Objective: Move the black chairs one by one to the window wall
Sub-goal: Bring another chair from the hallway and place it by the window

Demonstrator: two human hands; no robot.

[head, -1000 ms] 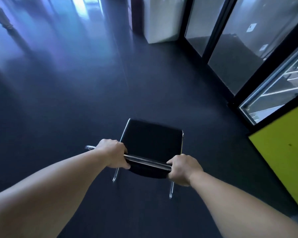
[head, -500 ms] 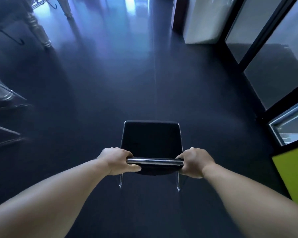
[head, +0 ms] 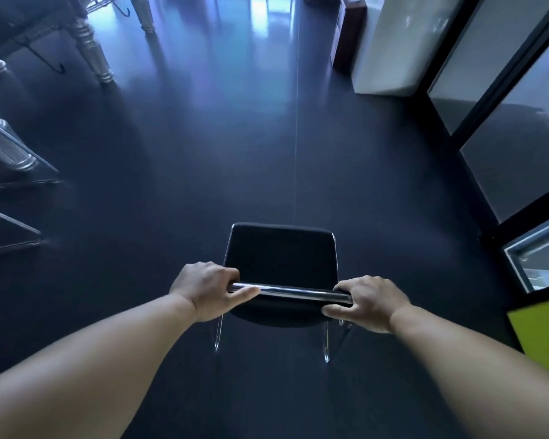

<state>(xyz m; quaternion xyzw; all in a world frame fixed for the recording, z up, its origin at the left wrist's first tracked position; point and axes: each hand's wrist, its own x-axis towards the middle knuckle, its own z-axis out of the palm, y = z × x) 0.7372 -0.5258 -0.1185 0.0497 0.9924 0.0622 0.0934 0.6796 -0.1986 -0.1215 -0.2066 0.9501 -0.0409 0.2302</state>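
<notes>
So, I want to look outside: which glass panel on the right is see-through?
The silver-framed panel, lowest in the view, just above the yellow surface. Bright shapes show through it; the larger panels beyond are frosted grey.

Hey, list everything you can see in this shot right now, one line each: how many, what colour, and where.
black chair: one, black seat with chrome frame, centre of view
top rail: one, chrome, across the chair's back
floor: one, dark and glossy, all around the chair
turned table legs: at least three, silver, upper left
glass panels: several, grey in black frames, right side
white block: one, white, upper right beside the glass
yellow-green panel: one, right edge, lower down
left hand: one, fingers curled round the rail's left end
right hand: one, fingers curled round the rail's right end
</notes>
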